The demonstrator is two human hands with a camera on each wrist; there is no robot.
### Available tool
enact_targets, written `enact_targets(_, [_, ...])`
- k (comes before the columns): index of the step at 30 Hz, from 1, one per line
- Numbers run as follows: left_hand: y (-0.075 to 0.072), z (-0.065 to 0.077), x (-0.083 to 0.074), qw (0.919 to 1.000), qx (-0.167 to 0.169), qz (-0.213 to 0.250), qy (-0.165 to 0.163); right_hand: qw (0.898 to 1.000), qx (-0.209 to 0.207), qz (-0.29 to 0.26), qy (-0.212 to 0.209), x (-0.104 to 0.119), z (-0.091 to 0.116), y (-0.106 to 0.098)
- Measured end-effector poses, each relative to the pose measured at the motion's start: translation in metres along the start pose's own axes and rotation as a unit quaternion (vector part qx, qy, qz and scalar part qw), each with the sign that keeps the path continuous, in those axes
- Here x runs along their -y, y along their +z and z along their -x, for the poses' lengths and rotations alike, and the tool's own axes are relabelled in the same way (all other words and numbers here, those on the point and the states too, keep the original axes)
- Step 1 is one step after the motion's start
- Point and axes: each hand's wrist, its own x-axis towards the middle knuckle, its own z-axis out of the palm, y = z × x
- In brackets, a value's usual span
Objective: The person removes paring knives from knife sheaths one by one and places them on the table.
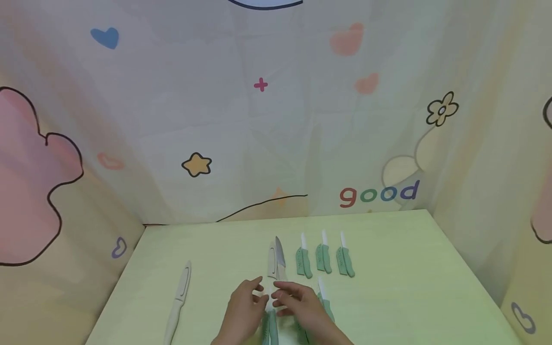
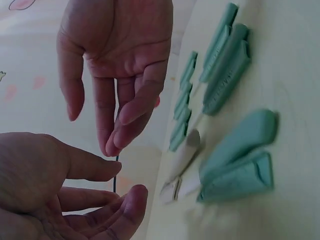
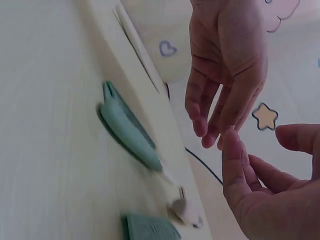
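My left hand (image 1: 243, 309) and right hand (image 1: 304, 306) hover above the table with fingers loosely bent, close together. In both wrist views neither holds anything. Below and between them lies a green-handled knife (image 1: 273, 330) with a white blade, its green sheath (image 1: 265, 330) alongside. Just beyond the hands is a knife with a steel blade (image 1: 281, 251) next to its cream sheath (image 1: 272, 261). My right arm partly covers two more green knives; the handle of one (image 1: 327, 309) shows beside the hand.
Three green knives (image 1: 306, 263) (image 1: 325, 258) (image 1: 347, 262), white-bladed and paired with green sheaths, form a row at the back right. A long white sheathed knife (image 1: 178, 302) lies at the left. Behind the pale table (image 1: 409, 287) hangs a printed curtain (image 1: 280, 134).
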Motion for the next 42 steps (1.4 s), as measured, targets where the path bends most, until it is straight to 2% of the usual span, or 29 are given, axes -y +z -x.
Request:
enact_targets(4, [-0.014, 0.014, 0.014, 0.9993, -0.016, -0.009, -0.032, 0.999, 0.048, -0.01, -0.014, -0.004, -0.004, 0.022])
enact_targets(10, [-0.033, 0.031, 0.033, 0.9958, -0.041, -0.022, -0.078, 0.995, 0.092, -0.026, -0.019, -0.012, -0.01, 0.044])
enact_targets(16, [-0.049, 0.045, 0.051, 0.9927, -0.066, -0.044, -0.091, 0.993, 0.105, -0.045, -0.007, -0.02, -0.017, 0.061])
enact_targets(20, [-0.058, 0.051, 0.062, 0.9924, -0.072, -0.051, -0.086, 0.992, 0.118, -0.046, 0.003, -0.024, -0.023, 0.074])
enact_targets(24, [-0.066, 0.054, 0.074, 0.9901, -0.075, -0.057, -0.104, 0.989, 0.139, -0.047, 0.014, -0.026, -0.027, 0.088])
enact_targets(28, [-0.08, 0.055, 0.087, 0.9813, -0.073, -0.081, -0.158, 0.987, 0.148, -0.057, 0.033, -0.029, -0.028, 0.104])
enact_targets(32, [-0.101, 0.058, 0.102, 0.9732, -0.071, -0.099, -0.195, 0.985, 0.14, -0.065, 0.073, -0.037, -0.032, 0.119])
enact_targets(34, [-0.111, 0.059, 0.11, 0.9729, -0.069, -0.105, -0.194, 0.983, 0.137, -0.066, 0.098, -0.04, -0.034, 0.126])
enact_targets(38, [-0.125, 0.061, 0.124, 0.9693, -0.058, -0.14, -0.194, 0.981, 0.14, -0.079, 0.11, -0.044, -0.037, 0.136])
enact_targets(42, [-0.13, 0.061, 0.136, 0.9597, -0.042, -0.182, -0.21, 0.98, 0.137, -0.089, 0.118, -0.045, -0.04, 0.144])
